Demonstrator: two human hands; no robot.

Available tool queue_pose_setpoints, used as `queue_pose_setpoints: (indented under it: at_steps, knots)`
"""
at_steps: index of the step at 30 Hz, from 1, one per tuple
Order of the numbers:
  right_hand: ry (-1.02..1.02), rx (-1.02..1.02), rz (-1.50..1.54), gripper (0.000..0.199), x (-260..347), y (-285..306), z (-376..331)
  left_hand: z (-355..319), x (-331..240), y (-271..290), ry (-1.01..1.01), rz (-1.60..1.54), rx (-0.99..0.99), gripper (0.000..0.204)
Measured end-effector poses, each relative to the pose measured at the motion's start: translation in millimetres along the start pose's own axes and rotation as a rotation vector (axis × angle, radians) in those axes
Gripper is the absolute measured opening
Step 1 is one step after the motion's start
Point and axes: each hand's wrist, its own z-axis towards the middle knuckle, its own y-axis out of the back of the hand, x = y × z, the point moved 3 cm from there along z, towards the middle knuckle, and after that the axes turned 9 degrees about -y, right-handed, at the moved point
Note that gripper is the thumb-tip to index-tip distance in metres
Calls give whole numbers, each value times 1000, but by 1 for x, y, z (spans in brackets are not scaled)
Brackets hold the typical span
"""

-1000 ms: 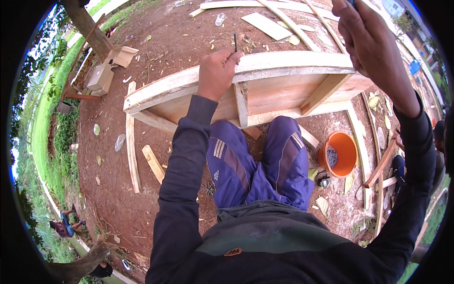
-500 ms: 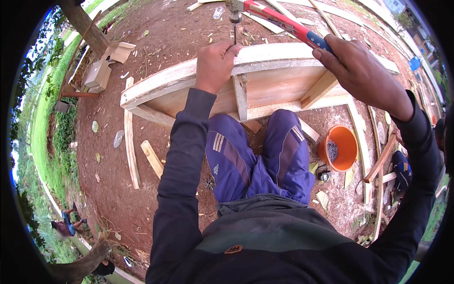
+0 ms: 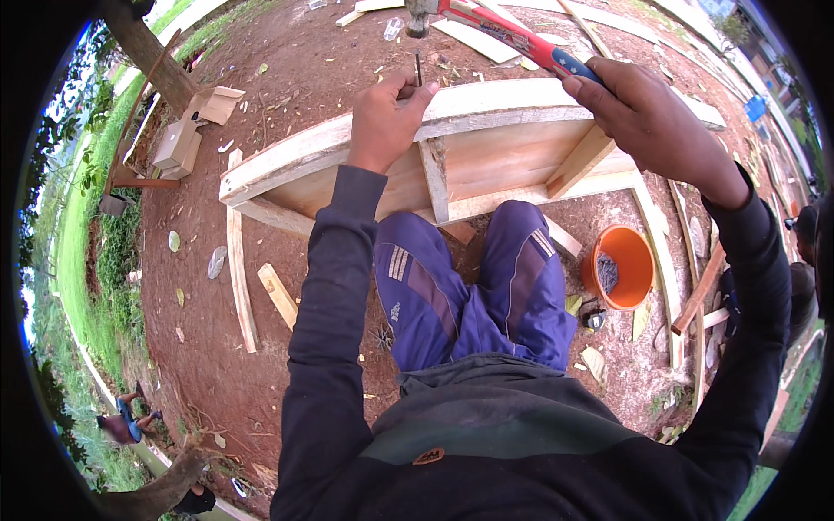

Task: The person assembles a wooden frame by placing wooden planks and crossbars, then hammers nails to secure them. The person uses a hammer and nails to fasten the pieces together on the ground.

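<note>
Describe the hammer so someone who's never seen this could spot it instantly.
Find the long wooden frame beyond the person's knees. Over its right part, the right hand grips the hammer, whose metal head is above a nail. Its red handle with a blue, white-starred section sets it apart from the plain pale boards.

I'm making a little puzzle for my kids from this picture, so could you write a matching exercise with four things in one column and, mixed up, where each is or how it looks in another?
Things:
1. Hammer
2. Nail
3. Bucket
4. Cardboard box

Places and looks:
A. Orange, to the right of the purple trousers
B. Near the foot of the tree trunk
C. In the grip of the right hand
D. Pinched in the left hand

Right pairs: 1-C, 2-D, 3-A, 4-B
</note>
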Motion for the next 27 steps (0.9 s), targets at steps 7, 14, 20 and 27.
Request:
queue_pose_setpoints:
  at_steps: [7, 14, 20, 27]
  knots:
    - [59, -147, 56, 39, 9, 16, 5, 0, 3, -6, 19, 81, 20, 31]
    - [69, 200, -271, 25, 6, 7, 5, 0, 5, -7, -28, 19, -50, 31]
    - [-172, -186, 282, 44, 25, 49, 22, 0, 7, -6, -35, 57, -27, 31]
    - [-92, 120, -131, 42, 14, 6, 10, 1, 14, -5, -97, 125, -14, 30]
